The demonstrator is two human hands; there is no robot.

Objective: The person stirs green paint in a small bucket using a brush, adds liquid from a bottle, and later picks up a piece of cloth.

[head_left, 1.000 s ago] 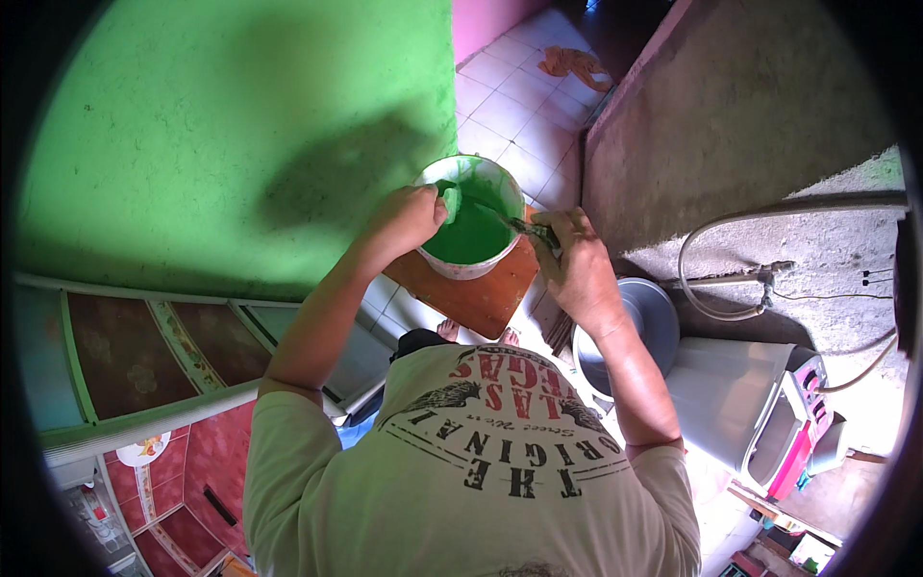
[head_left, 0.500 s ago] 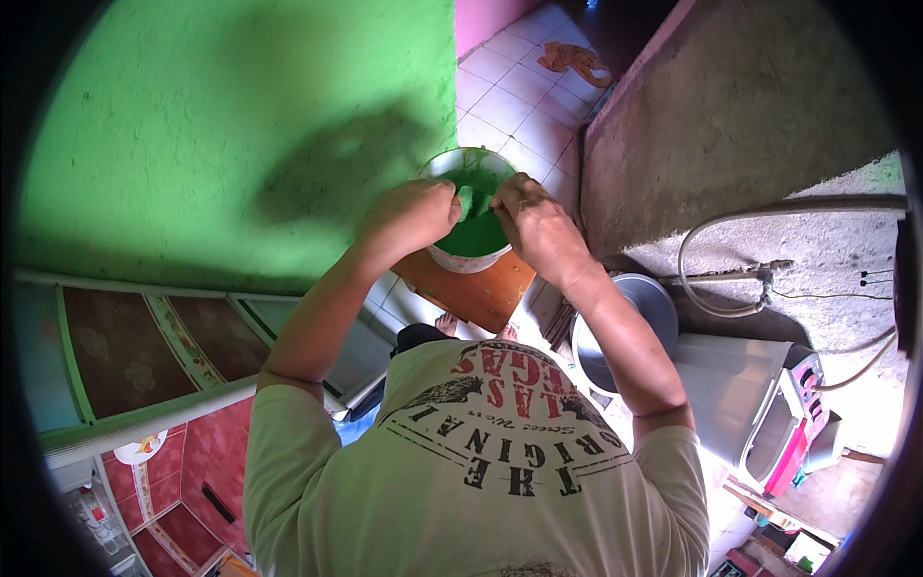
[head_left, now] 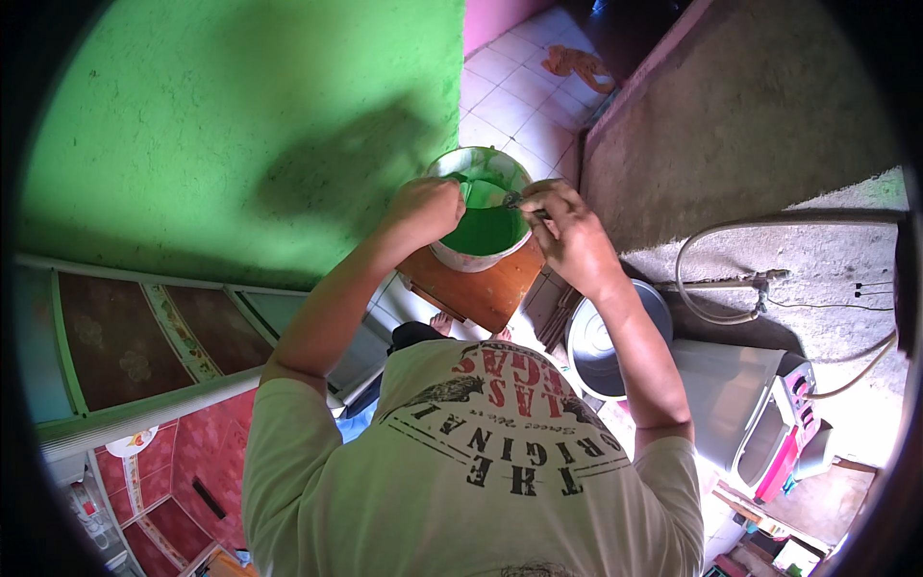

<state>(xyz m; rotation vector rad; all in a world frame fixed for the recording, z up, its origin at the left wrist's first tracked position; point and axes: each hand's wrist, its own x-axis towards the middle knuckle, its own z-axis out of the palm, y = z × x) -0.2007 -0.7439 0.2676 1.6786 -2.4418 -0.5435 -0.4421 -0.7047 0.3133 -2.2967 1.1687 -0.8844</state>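
A white bucket (head_left: 467,262) with green paint (head_left: 481,233) in it stands in front of me on an orange-brown wooden stool (head_left: 492,296). My left hand (head_left: 430,209) is closed at the bucket's left rim, around a pale green, paint-coated piece (head_left: 467,191) whose kind I cannot make out. Over the right rim, my right hand (head_left: 569,234) pinches a small dark object (head_left: 512,200) between thumb and fingers. That object is too small to name. Both hands are above the paint.
Close on the left rises a green wall (head_left: 192,144), with a cabinet with patterned panels (head_left: 135,332) below it. On the right are a bare cement wall (head_left: 731,125), a hose (head_left: 685,264), a grey basin (head_left: 606,337) and a washing machine (head_left: 721,394). An orange cloth (head_left: 577,65) lies on the tiles.
My right hand has moved right and slightly down, away from the bucket's middle, and the small dark object now shows at its fingertips. My left hand stays at the left rim.
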